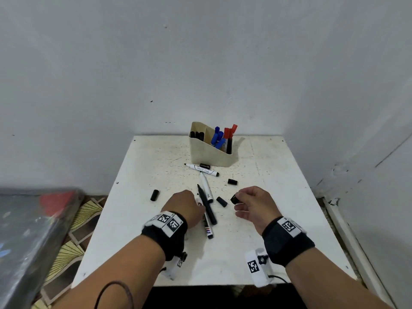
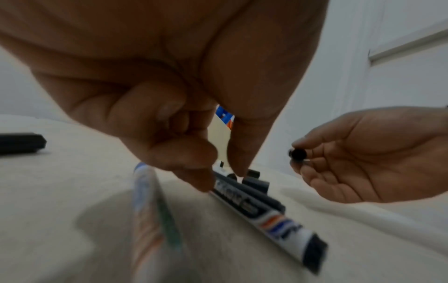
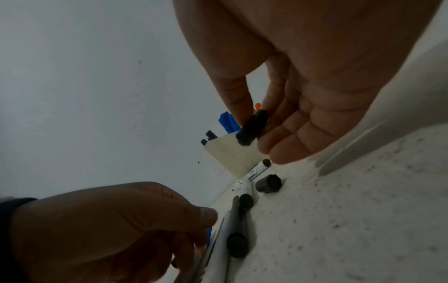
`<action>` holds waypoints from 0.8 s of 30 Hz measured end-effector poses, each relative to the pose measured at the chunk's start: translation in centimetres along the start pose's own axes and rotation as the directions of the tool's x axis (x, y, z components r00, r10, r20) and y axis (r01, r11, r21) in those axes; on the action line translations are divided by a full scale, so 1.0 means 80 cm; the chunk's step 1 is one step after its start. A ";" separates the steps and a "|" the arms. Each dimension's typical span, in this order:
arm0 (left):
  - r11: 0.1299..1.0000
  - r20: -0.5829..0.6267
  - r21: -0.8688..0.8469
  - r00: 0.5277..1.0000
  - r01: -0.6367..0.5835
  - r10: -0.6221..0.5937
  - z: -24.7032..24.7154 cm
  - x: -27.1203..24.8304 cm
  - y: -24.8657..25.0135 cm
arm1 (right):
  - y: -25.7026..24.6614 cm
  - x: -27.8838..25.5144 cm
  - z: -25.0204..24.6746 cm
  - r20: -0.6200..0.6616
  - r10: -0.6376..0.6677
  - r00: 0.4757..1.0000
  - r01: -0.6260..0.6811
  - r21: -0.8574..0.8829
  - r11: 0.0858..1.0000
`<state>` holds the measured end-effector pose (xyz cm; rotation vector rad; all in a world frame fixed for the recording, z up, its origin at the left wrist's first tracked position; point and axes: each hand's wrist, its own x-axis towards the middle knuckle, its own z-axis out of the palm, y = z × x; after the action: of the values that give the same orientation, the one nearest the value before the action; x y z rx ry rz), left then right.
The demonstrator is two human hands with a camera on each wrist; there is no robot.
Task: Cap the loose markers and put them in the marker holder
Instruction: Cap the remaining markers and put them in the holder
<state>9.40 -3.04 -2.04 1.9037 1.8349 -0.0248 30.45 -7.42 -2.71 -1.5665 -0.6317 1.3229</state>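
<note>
Plainly mid-task, with the capping step in hand.

Set on a white table. At its far edge, a beige marker holder, already stocked with capped markers: three black on the left, two red on the right, and a blue cluster between them too bunched to count.

Right hand raised just above the table, thumb and forefinger pinching one black cap, the other fingers loosely curled. Left hand lowered onto the near bundle, thumb and forefinger tips either side of the black marker. Cannot tell whether clamped on it yet.

Four loose markers counted, all uncapped on the table:
- the black marker
- an upright-lying white marker just beside it
- a near white marker partly under the left hand
- a crosswise white marker just before the holder

Possibly a fifth, blurred, in the left wrist view.

Five caps in all: the held one plus four lying loose: left cap, far cap touching the crosswise marker, right cap, middle cap.

Next, probably: lift one marker clear of its neighbours, line its tip up with the cap's open end, press home, then carry it to the holder.
</note>
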 end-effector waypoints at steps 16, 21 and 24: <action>0.979 0.053 -0.186 0.996 0.080 -0.071 0.005 -0.015 0.006 | -0.003 -0.008 -0.006 0.026 -0.001 1.000 0.000 0.049 0.999; 0.900 -0.048 -0.433 0.998 -0.057 0.040 -0.024 -0.048 0.000 | -0.033 -0.027 0.006 0.046 -0.085 0.995 0.073 0.216 0.974; 0.722 0.006 -0.686 0.991 -0.094 0.135 -0.037 -0.076 0.000 | -0.063 -0.045 0.017 0.081 -0.141 0.987 0.108 0.320 0.941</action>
<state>7.86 -7.68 2.65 1.4432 1.3935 0.5674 29.10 -7.97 3.43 -1.1882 -0.5423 1.3410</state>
